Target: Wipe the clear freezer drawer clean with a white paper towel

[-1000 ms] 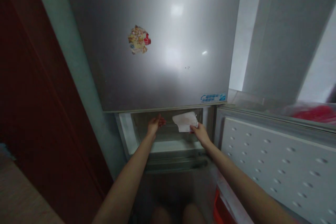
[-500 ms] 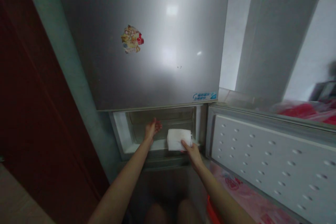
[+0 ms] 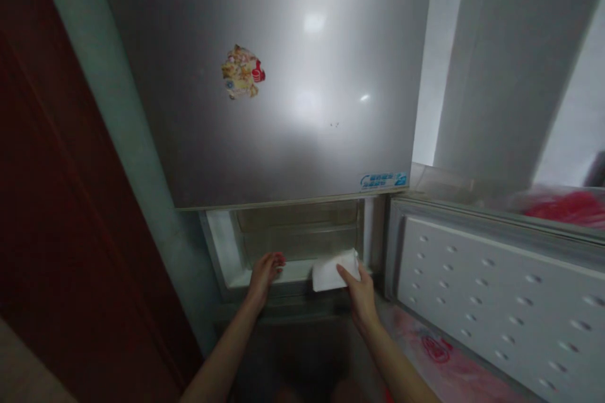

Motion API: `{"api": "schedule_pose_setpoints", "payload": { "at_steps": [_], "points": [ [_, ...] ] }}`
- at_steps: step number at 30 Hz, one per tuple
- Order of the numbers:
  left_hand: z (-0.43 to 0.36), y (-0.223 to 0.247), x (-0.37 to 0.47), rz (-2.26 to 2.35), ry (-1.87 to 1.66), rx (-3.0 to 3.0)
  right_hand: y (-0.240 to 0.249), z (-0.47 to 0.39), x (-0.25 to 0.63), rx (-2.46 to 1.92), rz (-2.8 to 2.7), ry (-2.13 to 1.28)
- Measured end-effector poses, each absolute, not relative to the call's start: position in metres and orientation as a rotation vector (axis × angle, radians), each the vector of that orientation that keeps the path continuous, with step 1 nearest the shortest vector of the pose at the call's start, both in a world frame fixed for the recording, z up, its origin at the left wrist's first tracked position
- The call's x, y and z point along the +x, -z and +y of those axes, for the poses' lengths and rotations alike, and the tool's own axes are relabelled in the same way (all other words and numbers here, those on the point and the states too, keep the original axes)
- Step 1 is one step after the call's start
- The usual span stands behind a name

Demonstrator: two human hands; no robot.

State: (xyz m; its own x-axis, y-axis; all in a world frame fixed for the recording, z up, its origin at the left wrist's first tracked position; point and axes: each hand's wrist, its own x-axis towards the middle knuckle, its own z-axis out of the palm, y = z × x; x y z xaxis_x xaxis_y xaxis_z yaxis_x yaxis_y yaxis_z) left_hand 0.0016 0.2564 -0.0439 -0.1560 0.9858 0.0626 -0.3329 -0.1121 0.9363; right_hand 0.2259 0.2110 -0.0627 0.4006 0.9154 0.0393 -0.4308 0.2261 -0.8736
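In the head view my right hand (image 3: 362, 293) grips a folded white cloth (image 3: 328, 272) by its right end, thumb on top. The cloth is held at a slant in front of the lower compartment (image 3: 295, 245) of a fridge. My left hand (image 3: 265, 277) is near the compartment's front lip, left of the cloth and apart from it. Its fingers are loosely bent, and I see nothing in them. Inside the compartment, a pale drawer front or panel shows behind my hands.
The silver upper fridge door (image 3: 265, 151) is closed above my hands. At the right the lower door (image 3: 472, 283) stands swung out, with a pink plastic bag (image 3: 439, 352) below it. A dark red wooden door (image 3: 70, 201) is at the left.
My left hand has drawn back from the compartment toward me, its fingers more bent. My right hand has shifted slightly right and nearer, tilting the cloth. The view has moved a little.
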Motion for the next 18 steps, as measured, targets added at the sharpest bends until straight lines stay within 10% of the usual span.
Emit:
{"api": "schedule_pose_setpoints", "payload": {
  "at_steps": [18],
  "points": [
    [0.292,-0.053,0.047,0.605,-1.607,0.799,0.063,0.140,0.223,-0.833,-0.276,-1.304]
  ]
}}
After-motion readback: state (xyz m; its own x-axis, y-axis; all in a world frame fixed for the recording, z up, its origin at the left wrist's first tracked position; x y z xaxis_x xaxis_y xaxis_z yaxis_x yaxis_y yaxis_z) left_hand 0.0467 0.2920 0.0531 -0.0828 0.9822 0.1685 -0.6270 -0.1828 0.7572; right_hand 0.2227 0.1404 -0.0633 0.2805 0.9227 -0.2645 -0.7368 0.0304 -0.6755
